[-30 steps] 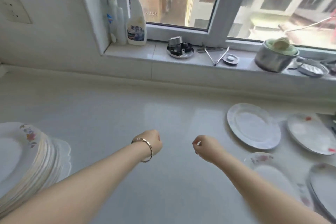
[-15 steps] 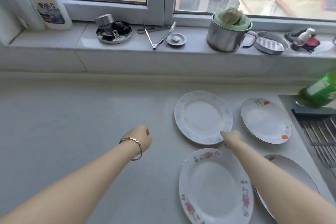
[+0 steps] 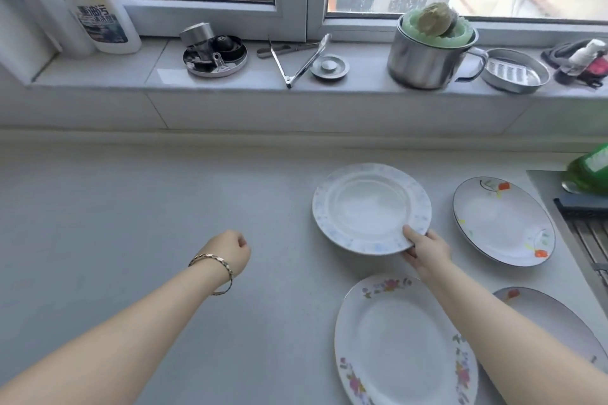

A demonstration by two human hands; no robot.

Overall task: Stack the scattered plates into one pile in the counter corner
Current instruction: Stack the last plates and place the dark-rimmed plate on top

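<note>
My right hand (image 3: 426,250) grasps the blue-speckled plate (image 3: 371,209) at its near right rim, thumb on top of the rim and fingers tucked beneath. The plate lies face up on the grey counter (image 3: 131,223), right of centre and below the windowsill (image 3: 230,76). It is round, so it has no long axis, and its well opens straight upward. From this angle I cannot tell whether the held edge is off the counter. My left hand (image 3: 230,251), with a bracelet (image 3: 214,270) at the wrist, is clenched in a loose fist holding nothing, well apart from the plates.

Three more plates lie face up:
- The orange-flower plate (image 3: 503,220) is just right of the held one.
- The pink-flower plate (image 3: 404,342) is nearest me. It looks oval here, with its long run pointing away from me.
- A fourth plate (image 3: 556,322) is partly under my right forearm.

On the sill are a steel mug (image 3: 424,59) and tongs (image 3: 302,59).
</note>
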